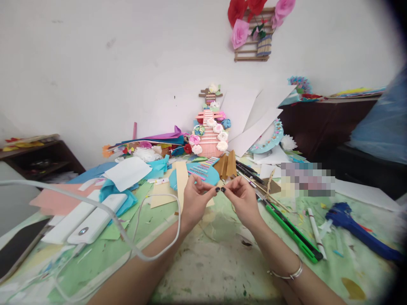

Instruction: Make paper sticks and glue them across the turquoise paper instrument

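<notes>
My left hand [199, 197] and my right hand [243, 199] meet over the middle of the table, thumbs tip to tip. Both are closed in a pinch on a small pale piece [220, 184], mostly hidden by the fingers; its kind I cannot make out. Just beyond the left hand lie a blue guitar-shaped cutout [210, 173] with coloured strips and a cream paper strip [182, 182]. Folded brown paper [227, 164] lies behind the hands. To the right of my right hand is a green box cutter [294, 233].
A white cable [127, 237] loops across the left side near my left forearm, by a white power bank [97, 218] and a phone [20, 245]. On the right are a white marker [316, 233] and a blue glue gun [359, 231]. A flower-covered pink guitar craft [210, 137] leans against the wall.
</notes>
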A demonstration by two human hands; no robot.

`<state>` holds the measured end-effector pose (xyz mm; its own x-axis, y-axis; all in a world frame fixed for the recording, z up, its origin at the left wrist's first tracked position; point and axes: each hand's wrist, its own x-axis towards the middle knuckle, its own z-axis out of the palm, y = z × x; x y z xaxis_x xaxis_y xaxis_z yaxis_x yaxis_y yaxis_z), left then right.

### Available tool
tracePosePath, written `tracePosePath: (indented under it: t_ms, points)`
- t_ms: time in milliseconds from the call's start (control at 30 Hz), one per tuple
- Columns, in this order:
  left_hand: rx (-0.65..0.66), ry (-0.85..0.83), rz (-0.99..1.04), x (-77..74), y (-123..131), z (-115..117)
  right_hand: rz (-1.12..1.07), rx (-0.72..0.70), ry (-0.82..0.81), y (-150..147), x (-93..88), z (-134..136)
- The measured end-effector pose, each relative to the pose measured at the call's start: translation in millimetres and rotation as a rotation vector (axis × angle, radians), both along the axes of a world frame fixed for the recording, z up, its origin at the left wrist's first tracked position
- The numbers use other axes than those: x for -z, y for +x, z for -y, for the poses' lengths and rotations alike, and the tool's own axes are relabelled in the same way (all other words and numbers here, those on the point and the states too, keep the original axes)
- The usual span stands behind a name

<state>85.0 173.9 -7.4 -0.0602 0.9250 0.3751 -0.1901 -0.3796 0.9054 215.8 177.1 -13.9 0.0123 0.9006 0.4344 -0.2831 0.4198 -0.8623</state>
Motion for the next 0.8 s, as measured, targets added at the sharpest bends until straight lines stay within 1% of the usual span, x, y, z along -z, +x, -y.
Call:
tracePosePath:
  t_ms: [100,167,300,367,467,567,633,700,800]
  points:
    - [-0.002,0.003,-0.021,-2.9,-0.2,1.0,0.023,0.016,0.010,-0.5,3.3,-0.7]
    - [-0.009,0.006,-0.026,-3.4,-1.3,1.0,0.076,0.022,0.024,0.0,5.3,-1.0]
    - [-0.039,0.053,-0.057,-1.0,-3.8,-0.6,0.271,-0.008,0.063,3.3,6.1,-0.8]
    - [-0.034,0.064,-0.082,0.7,-4.1,-1.7,0.410,0.009,0.096,5.7,5.1,-0.6]
    - [-0.013,0.064,-0.129,3.6,-3.5,-3.4,0.610,0.123,0.131,8.8,4.4,-0.7]
    - [0.014,0.077,-0.199,7.8,-2.8,-4.9,0.714,0.250,0.139,10.0,6.0,-1.4]
    - [0.011,0.094,-0.257,11.0,-2.3,-5.2,0.746,0.280,0.126,9.4,7.5,-1.8]
    - [-0.024,0.113,-0.317,13.7,-1.2,-4.7,0.732,0.272,0.089,7.8,8.7,-2.4]
    - [-0.084,0.137,-0.387,15.5,1.2,-3.0,0.604,0.208,-0.006,5.5,10.7,-4.4]
